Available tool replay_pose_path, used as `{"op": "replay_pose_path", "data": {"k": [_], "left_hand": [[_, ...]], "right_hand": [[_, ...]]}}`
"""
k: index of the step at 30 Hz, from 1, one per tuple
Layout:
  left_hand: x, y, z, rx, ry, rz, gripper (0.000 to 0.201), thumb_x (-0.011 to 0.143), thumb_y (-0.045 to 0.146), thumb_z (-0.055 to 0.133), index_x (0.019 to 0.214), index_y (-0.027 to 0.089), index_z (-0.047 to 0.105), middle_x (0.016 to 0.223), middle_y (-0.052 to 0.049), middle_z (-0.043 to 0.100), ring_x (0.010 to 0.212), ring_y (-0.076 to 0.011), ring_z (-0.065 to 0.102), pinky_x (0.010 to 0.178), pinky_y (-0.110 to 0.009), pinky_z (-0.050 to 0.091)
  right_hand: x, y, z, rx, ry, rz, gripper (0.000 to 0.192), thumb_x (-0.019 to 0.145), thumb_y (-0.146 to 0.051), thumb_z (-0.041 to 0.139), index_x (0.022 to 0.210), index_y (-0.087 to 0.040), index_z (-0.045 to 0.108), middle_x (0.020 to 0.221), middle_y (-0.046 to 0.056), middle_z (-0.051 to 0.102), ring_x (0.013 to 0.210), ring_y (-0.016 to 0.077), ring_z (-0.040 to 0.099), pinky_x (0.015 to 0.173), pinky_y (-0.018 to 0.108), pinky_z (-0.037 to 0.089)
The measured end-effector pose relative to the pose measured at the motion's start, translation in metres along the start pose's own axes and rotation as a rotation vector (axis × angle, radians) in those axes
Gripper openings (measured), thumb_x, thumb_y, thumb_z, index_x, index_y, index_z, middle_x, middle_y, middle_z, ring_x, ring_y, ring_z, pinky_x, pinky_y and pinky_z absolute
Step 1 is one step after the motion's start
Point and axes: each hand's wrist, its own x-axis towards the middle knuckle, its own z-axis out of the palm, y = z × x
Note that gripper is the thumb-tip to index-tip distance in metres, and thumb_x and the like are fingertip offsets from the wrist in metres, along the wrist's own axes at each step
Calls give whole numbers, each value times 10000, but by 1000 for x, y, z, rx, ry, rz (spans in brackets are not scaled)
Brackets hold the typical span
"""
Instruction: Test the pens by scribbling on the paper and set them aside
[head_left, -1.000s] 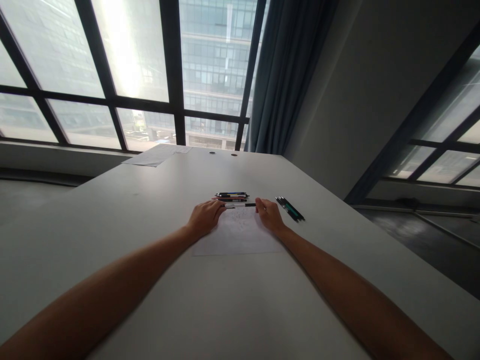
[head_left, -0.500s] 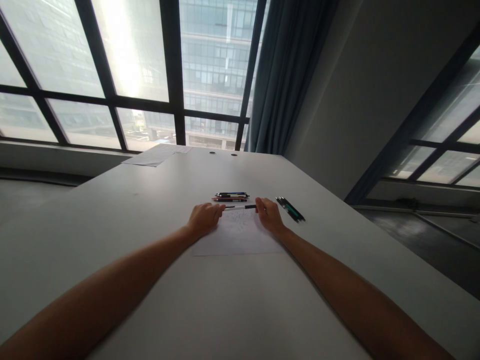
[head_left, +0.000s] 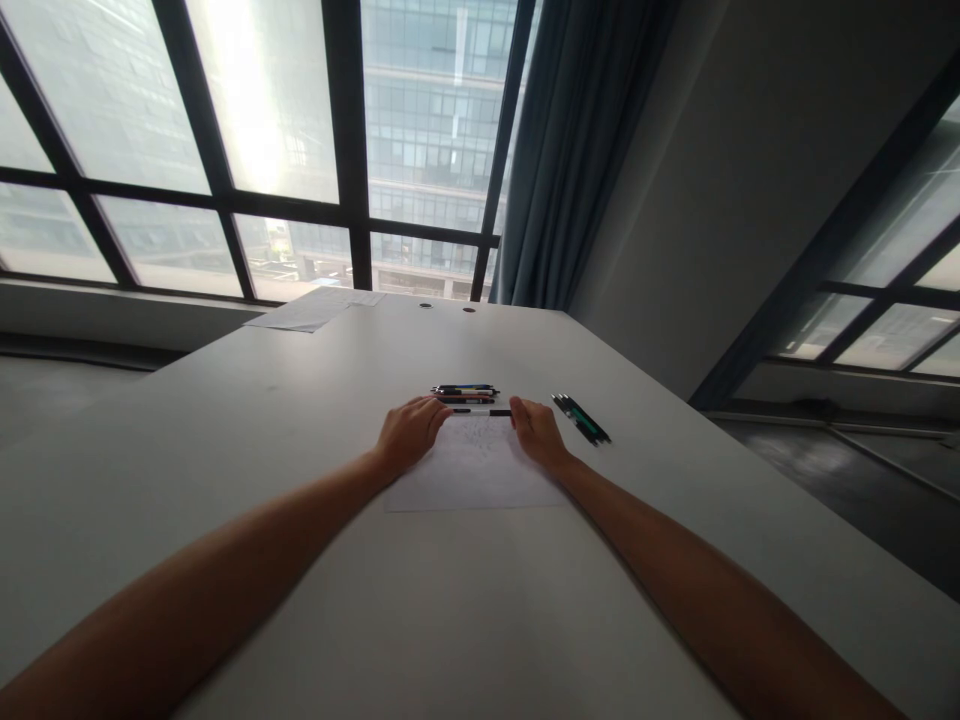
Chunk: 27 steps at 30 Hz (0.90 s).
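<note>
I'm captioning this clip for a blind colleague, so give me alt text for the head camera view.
Two bare hands, left hand and right hand, hold the ends of a pen at the far edge of a sheet of paper on a white table. More pens lie just beyond, others to the right.

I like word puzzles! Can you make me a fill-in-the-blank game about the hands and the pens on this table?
1. The left hand and the right hand each hold one end of a black and white ____.
2. Under both hands lies a sheet of ____.
3. The dark pens with green lie to the ____ of the right hand.
4. Behind the table hangs a blue ____.

Missing words: pen; paper; right; curtain.
</note>
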Motion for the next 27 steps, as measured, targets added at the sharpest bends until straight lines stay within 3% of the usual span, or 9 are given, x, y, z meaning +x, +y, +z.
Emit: {"op": "replay_pose_path", "data": {"k": [5,12,15,18,21,24,27], "left_hand": [[0,-1,0,-57,65,115,344,997,416,386,965,202,653,1037,-75,714,1005,-182,643,815,-283,503],[1,-1,0,22,66,170,264,988,356,432,1046,187,625,1056,-79,709,993,-214,620,862,-370,446],[2,2,-3,95,93,163,249,988,319,429,1099,191,610,1149,-88,679,1068,-226,582,958,-420,384],[2,7,-6,136,78,272,280,990,325,424,1192,213,582,1242,-84,642,1143,-233,552,1044,-456,318],[2,11,-6,136,-19,353,305,999,348,397,1206,232,588,1156,-78,681,1067,-220,602,966,-404,404],[1,11,-3,150,-73,301,325,1011,351,357,1196,234,597,1005,-65,715,897,-195,659,793,-323,480],[0,9,-1,156,-70,242,311,1008,348,361,1158,233,608,967,-66,714,859,-186,669,737,-290,495]], "right_hand": [[0,0,0,27,-5,67,647,932,-692,183,572,-214,430,536,21,525,535,157,497,555,284,347],[4,3,2,90,5,191,670,869,-774,212,520,-221,356,468,-4,423,486,135,416,510,279,317],[5,-4,3,163,-16,248,675,852,-789,239,502,-221,338,455,-11,383,456,121,380,476,275,299],[3,-18,8,307,-72,300,674,827,-810,291,501,-222,344,442,-15,375,427,111,359,437,269,289],[0,-32,15,458,-161,319,677,805,-824,331,507,-217,371,437,-15,393,413,108,371,423,260,301],[-2,-39,17,514,-221,287,689,805,-828,324,527,-206,424,443,-13,425,416,109,401,442,255,333],[-3,-37,16,472,-252,219,689,810,-824,318,592,-194,496,466,-12,472,442,120,445,476,257,369]]}}
